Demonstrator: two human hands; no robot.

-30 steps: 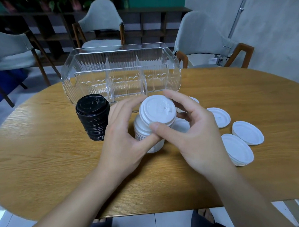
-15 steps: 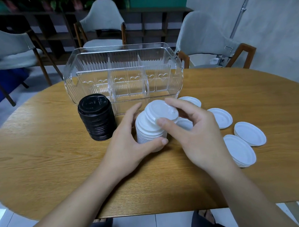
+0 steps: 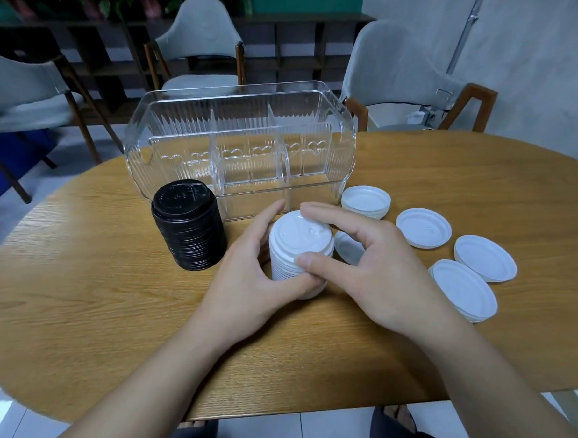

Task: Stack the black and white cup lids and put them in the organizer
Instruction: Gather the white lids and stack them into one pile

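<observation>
white lid stack (image 3: 299, 251): upright, mid-table, held | black lid stack (image 3: 188, 225): upright, just left | loose white lids (image 3: 424, 228): upside down, toward right edge | clear organizer (image 3: 241, 148): three compartments, far edge

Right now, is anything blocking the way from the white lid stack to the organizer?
Nothing visible does. The white lid stack, gripped by both hands, stands just before the clear organizer; its compartments look empty. The black lid stack stands off to the left.
</observation>
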